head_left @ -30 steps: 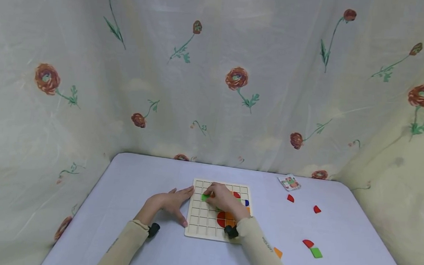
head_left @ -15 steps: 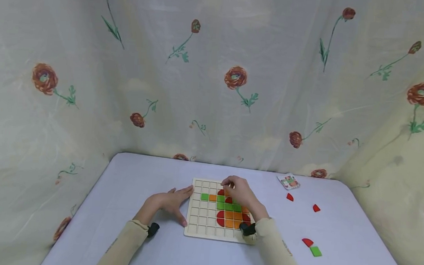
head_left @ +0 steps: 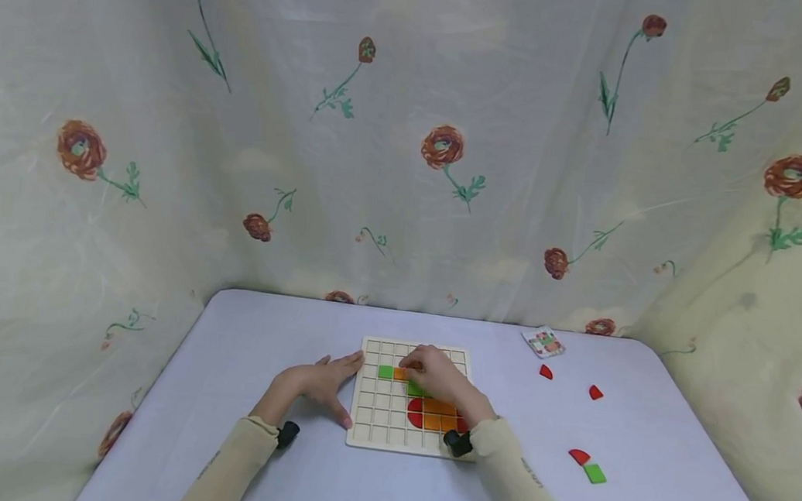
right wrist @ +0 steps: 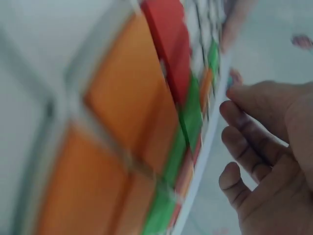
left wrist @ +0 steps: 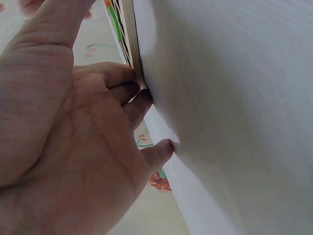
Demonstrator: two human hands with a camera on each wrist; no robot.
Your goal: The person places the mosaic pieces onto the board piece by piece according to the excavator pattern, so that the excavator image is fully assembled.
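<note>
A pale wooden grid board (head_left: 377, 435) lies mid-table, with green, orange and red tiles in its cells. My left hand (head_left: 318, 387) is spread at the board's left side, its fingertips against the edge; in the left wrist view the same hand (left wrist: 98, 142) touches the board's side (left wrist: 131, 39). Over the upper middle of the board my right hand (head_left: 437, 376) is bent with its fingertips close by an orange tile (head_left: 400, 374). In the right wrist view that hand (right wrist: 274, 142) has loosely bent fingers, with nothing showing between them. It hides several tiles from the head view.
Right of the board lie a red quarter-round piece (head_left: 546, 372), a second red piece (head_left: 596, 392), a third red piece (head_left: 578, 456) and a green piece (head_left: 595, 473). A patterned card (head_left: 543, 342) lies at the back right. A flowered curtain (head_left: 407, 165) surrounds the table.
My right hand rose from near the green and orange tiles towards the board's upper right, then came back left and down near the orange tile. The left hand stays at the board's edge.
</note>
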